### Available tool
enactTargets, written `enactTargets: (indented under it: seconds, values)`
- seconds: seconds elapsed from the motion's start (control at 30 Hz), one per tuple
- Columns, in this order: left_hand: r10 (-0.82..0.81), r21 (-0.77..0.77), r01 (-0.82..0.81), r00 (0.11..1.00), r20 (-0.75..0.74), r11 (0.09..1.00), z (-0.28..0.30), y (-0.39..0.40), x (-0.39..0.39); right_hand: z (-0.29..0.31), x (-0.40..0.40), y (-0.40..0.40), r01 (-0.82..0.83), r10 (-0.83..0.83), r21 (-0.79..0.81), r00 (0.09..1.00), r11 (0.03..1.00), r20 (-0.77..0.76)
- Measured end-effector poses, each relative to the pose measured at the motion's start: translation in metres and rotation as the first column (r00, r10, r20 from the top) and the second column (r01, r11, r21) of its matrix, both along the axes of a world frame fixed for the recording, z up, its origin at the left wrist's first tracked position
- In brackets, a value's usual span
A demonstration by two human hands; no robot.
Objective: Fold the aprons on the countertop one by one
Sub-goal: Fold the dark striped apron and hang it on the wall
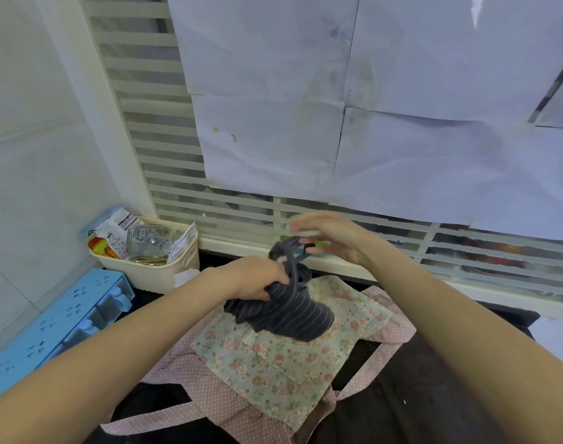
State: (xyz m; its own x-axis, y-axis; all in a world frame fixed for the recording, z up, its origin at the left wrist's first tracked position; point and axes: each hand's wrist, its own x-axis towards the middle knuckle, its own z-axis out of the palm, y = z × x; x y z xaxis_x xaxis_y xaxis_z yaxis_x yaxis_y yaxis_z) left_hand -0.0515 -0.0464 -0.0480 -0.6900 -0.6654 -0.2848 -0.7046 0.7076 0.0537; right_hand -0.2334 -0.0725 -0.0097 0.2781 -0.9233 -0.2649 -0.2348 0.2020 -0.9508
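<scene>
The striped apron [286, 310] is lying bunched into a compact bundle on top of the floral apron [273, 357], in the centre of the counter [401, 405]. Its strap [291, 254] is rising from the bundle in loops toward the right hand.

The left hand [254, 278] is resting on the bundle's upper left edge, palm down, with its fingers curling around the gathered cloth and gripping it. The left forearm is reaching in from the lower left corner.

The right hand [329, 235] is hovering above and behind the bundle, wrist bent, palm facing left and down. Its fingers are blurring in the view; the lower fingers are appearing to pinch the strap, while the upper ones are spreading loosely. The right forearm is entering from the lower right.

The floral apron is lying flat beneath the bundle, with its pink dotted border and ties [184, 411] spreading across the dark counter.

A cream basket [164, 270] is standing at the counter's back left, just beside the wall, holding packets and a clear container. A blue perforated box [59, 328] is lying along the left edge, near the basket.

Behind the counter, a slatted window screen [152, 123] is covering the wall, and white paper sheets [401, 107] are hanging over most of it. Pale tiles [27, 139] are lining the left wall.
</scene>
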Motion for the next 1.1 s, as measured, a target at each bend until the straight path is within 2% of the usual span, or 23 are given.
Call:
enactTargets:
  seconds: [0.07, 0.1, 0.17, 0.2, 0.23, 0.3, 0.37, 0.47, 0.53, 0.6, 0.67, 0.73, 0.8, 0.87, 0.93, 1.0, 1.03, 1.1]
  values:
    - [-0.001, 0.021, 0.002, 0.998, -0.058, 1.0, -0.005, 0.002, 0.004, 0.004, -0.008, -0.001, -0.046, 0.04, -0.081, 0.997, 0.996, -0.069]
    - [0.018, 0.044, -0.013, 0.994, -0.111, 0.999, -0.006, 0.002, 0.007, 0.003, -0.011, 0.0, -0.131, 0.111, -0.09, 0.973, 0.987, -0.2]
    - [0.07, 0.112, -0.046, 0.973, -0.221, 0.993, -0.003, -0.001, 0.011, -0.007, -0.016, 0.003, -0.354, 0.337, 0.048, 0.828, 0.934, -0.447]
    - [0.104, 0.148, -0.066, 0.957, -0.27, 0.987, -0.001, -0.003, 0.012, -0.014, -0.017, 0.005, -0.42, 0.435, 0.144, 0.764, 0.896, -0.477]
    - [0.143, 0.184, -0.086, 0.937, -0.318, 0.979, 0.002, -0.005, 0.014, -0.02, -0.016, 0.008, -0.443, 0.489, 0.213, 0.747, 0.871, -0.45]
    - [0.212, 0.25, -0.12, 0.899, -0.383, 0.961, 0.007, -0.008, 0.017, -0.027, -0.014, 0.013, -0.446, 0.523, 0.285, 0.787, 0.849, -0.327]
    - [0.25, 0.294, -0.131, 0.873, -0.418, 0.947, 0.01, -0.01, 0.021, -0.028, -0.013, 0.017, -0.476, 0.546, 0.296, 0.805, 0.828, -0.232]
    - [0.346, 0.373, -0.168, 0.805, -0.482, 0.912, 0.015, -0.01, 0.032, -0.029, -0.016, 0.024, -0.48, 0.544, 0.303, 0.819, 0.823, -0.18]
    - [0.463, 0.481, -0.196, 0.705, -0.537, 0.855, 0.019, -0.01, 0.039, -0.04, -0.023, 0.022, -0.455, 0.516, 0.334, 0.847, 0.826, -0.123]
    - [0.581, 0.595, -0.2, 0.589, -0.562, 0.778, 0.022, -0.01, 0.046, -0.046, -0.027, 0.023, -0.445, 0.468, 0.355, 0.883, 0.822, 0.025]
    - [0.667, 0.693, -0.159, 0.482, -0.567, 0.704, 0.023, -0.01, 0.052, -0.048, -0.029, 0.027, -0.496, 0.495, 0.359, 0.863, 0.791, 0.101]
    - [0.721, 0.753, -0.108, 0.401, -0.564, 0.649, 0.024, -0.01, 0.058, -0.05, -0.032, 0.026, -0.533, 0.512, 0.342, 0.844, 0.774, 0.157]
    - [0.758, 0.787, -0.095, 0.361, -0.544, 0.61, 0.024, -0.012, 0.063, -0.044, -0.035, 0.021, -0.486, 0.439, 0.286, 0.872, 0.826, 0.215]
    - [0.767, 0.805, -0.108, 0.399, -0.502, 0.583, 0.023, -0.013, 0.069, -0.034, -0.042, 0.013, -0.351, 0.298, 0.232, 0.926, 0.907, 0.232]
    - [0.741, 0.795, -0.153, 0.495, -0.453, 0.588, 0.021, -0.015, 0.071, -0.019, -0.048, 0.008, -0.144, 0.079, 0.183, 0.943, 0.973, 0.322]
    - [0.679, 0.753, -0.214, 0.626, -0.384, 0.623, 0.019, -0.014, 0.07, -0.001, -0.048, 0.005, 0.023, -0.112, 0.179, 0.854, 0.984, 0.507]
    - [0.634, 0.721, -0.241, 0.694, -0.341, 0.65, 0.018, -0.014, 0.067, 0.007, -0.047, 0.004, 0.062, -0.151, 0.173, 0.808, 0.983, 0.57]
    - [0.562, 0.666, -0.277, 0.786, -0.257, 0.693, 0.014, -0.013, 0.06, 0.017, -0.042, 0.002, 0.075, -0.146, 0.145, 0.799, 0.987, 0.584]
